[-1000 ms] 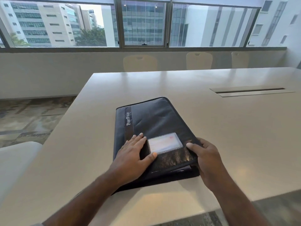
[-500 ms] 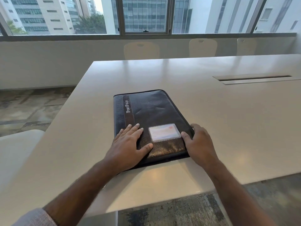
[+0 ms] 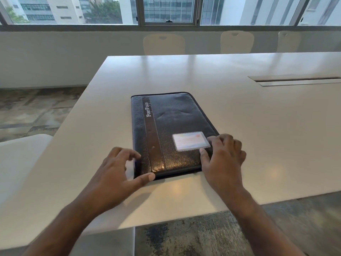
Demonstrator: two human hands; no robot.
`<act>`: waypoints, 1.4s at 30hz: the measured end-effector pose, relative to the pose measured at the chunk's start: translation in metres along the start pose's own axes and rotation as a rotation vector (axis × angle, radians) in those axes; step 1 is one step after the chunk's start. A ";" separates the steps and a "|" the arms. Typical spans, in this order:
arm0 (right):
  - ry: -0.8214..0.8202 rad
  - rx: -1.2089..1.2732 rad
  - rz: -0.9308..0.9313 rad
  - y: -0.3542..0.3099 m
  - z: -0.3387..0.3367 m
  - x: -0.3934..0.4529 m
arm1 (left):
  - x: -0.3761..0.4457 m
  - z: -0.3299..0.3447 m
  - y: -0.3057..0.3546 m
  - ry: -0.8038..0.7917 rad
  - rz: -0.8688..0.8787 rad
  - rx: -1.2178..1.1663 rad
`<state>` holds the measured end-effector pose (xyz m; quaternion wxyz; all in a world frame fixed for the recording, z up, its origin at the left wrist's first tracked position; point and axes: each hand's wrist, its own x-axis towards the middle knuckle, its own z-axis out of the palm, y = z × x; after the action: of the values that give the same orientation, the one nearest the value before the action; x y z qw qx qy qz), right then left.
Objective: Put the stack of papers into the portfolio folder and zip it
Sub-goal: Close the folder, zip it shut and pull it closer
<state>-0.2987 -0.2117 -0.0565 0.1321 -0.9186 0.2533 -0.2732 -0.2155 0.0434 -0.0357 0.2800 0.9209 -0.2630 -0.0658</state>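
A black leather portfolio folder [image 3: 173, 126] lies closed and flat on the white table [image 3: 239, 117], spine to the left, with a clear card window near its front right. No papers show. My left hand [image 3: 118, 174] is at the folder's near left corner, fingers loosely bent beside the spine and thumb tip touching the near edge. My right hand [image 3: 223, 159] rests on the near right corner, bent fingertips on the cover beside the card window. The zipper pull is not visible.
A cable slot [image 3: 295, 80] is set into the tabletop at the right. Pale chairs [image 3: 164, 43] stand along the far side under the windows. Another white chair [image 3: 22, 154] is at my left. The table's near edge is just below my wrists.
The folder's cover has gone from slightly lifted to flat. My left hand slid off the cover to the near left corner. My right hand stayed at the right corner.
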 end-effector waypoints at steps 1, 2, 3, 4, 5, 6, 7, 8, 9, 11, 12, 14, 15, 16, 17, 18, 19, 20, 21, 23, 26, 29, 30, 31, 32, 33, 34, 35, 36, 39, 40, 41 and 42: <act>0.009 0.020 -0.035 -0.005 0.000 -0.005 | -0.003 -0.004 -0.001 -0.010 0.002 -0.020; 0.015 0.038 -0.073 -0.010 0.001 -0.009 | -0.005 -0.008 -0.003 -0.038 0.004 -0.038; 0.017 0.060 -0.109 -0.015 0.001 -0.014 | -0.008 -0.012 -0.005 -0.081 0.008 -0.051; 0.021 0.091 -0.144 -0.020 0.002 -0.018 | -0.010 -0.015 -0.006 -0.126 0.014 -0.065; 0.023 0.131 -0.177 -0.025 0.002 -0.022 | -0.012 -0.016 -0.006 -0.157 0.019 -0.081; 0.021 0.183 -0.211 -0.030 0.002 -0.027 | -0.013 -0.017 -0.007 -0.168 0.024 -0.100; 0.015 0.238 -0.245 -0.036 0.002 -0.032 | -0.014 -0.017 -0.008 -0.160 0.030 -0.121; 0.007 0.287 -0.280 -0.041 0.003 -0.036 | -0.015 -0.017 -0.009 -0.144 0.034 -0.145; 0.000 0.319 -0.312 -0.047 0.003 -0.041 | -0.016 -0.017 -0.010 -0.131 0.033 -0.167; -0.011 0.342 -0.372 -0.056 0.004 -0.048 | -0.018 -0.018 -0.014 -0.117 0.025 -0.199; -0.025 0.344 -0.401 -0.060 0.005 -0.052 | -0.019 -0.018 -0.015 -0.111 0.018 -0.209; -0.089 0.332 -0.465 -0.067 0.007 -0.056 | -0.020 -0.018 -0.018 -0.095 0.005 -0.224; -0.138 0.316 -0.497 -0.069 0.008 -0.058 | -0.020 -0.018 -0.019 -0.090 -0.002 -0.235; -0.191 0.298 -0.522 -0.071 0.008 -0.059 | -0.020 -0.018 -0.019 -0.087 -0.007 -0.249; -0.239 0.284 -0.538 -0.073 0.008 -0.059 | -0.020 -0.017 -0.020 -0.088 -0.011 -0.269; -0.272 0.279 -0.546 -0.076 0.008 -0.058 | -0.019 -0.017 -0.021 -0.090 -0.013 -0.297; -0.290 0.281 -0.551 -0.078 0.008 -0.057 | -0.019 -0.017 -0.022 -0.090 -0.017 -0.331; -0.301 0.286 -0.555 -0.080 0.007 -0.057 | -0.019 -0.016 -0.022 -0.084 -0.019 -0.364; -0.312 0.290 -0.561 -0.083 0.007 -0.058 | -0.020 -0.016 -0.022 -0.070 -0.020 -0.395; -0.346 0.294 -0.576 -0.091 0.008 -0.061 | -0.021 -0.013 -0.023 -0.026 -0.037 -0.455; -0.379 0.288 -0.572 -0.103 0.011 -0.065 | -0.024 -0.012 -0.024 0.014 -0.056 -0.490; -0.359 0.299 -0.539 -0.110 0.013 -0.067 | -0.024 -0.014 -0.023 0.005 -0.056 -0.518; -0.344 0.298 -0.534 -0.111 0.013 -0.067 | -0.024 -0.015 -0.022 0.002 -0.054 -0.523; -0.333 0.294 -0.528 -0.112 0.013 -0.067 | -0.023 -0.016 -0.022 -0.003 -0.052 -0.526; -0.327 0.290 -0.523 -0.113 0.012 -0.068 | -0.023 -0.016 -0.022 -0.008 -0.052 -0.534; -0.326 0.289 -0.519 -0.113 0.012 -0.068 | -0.023 -0.017 -0.023 -0.013 -0.057 -0.550; -0.329 0.288 -0.519 -0.114 0.012 -0.068 | -0.023 -0.019 -0.023 -0.018 -0.063 -0.569; -0.336 0.287 -0.518 -0.114 0.012 -0.068 | -0.023 -0.020 -0.023 -0.028 -0.069 -0.589; -0.345 0.288 -0.517 -0.114 0.012 -0.069 | -0.024 -0.022 -0.023 -0.045 -0.073 -0.607; -0.371 0.290 -0.509 -0.113 0.010 -0.070 | -0.027 -0.026 -0.023 -0.142 -0.076 -0.673; -0.371 0.286 -0.509 -0.113 0.010 -0.070 | -0.028 -0.027 -0.024 -0.174 -0.071 -0.675; -0.367 0.285 -0.508 -0.113 0.010 -0.071 | -0.028 -0.027 -0.024 -0.197 -0.065 -0.660; -0.361 0.288 -0.504 -0.114 0.010 -0.071 | -0.027 -0.027 -0.024 -0.207 -0.057 -0.633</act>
<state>-0.3001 -0.0772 -0.0524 0.2315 -0.9577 -0.0503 -0.1633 -0.2209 0.0875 -0.0273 0.5220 0.7836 -0.2307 -0.2454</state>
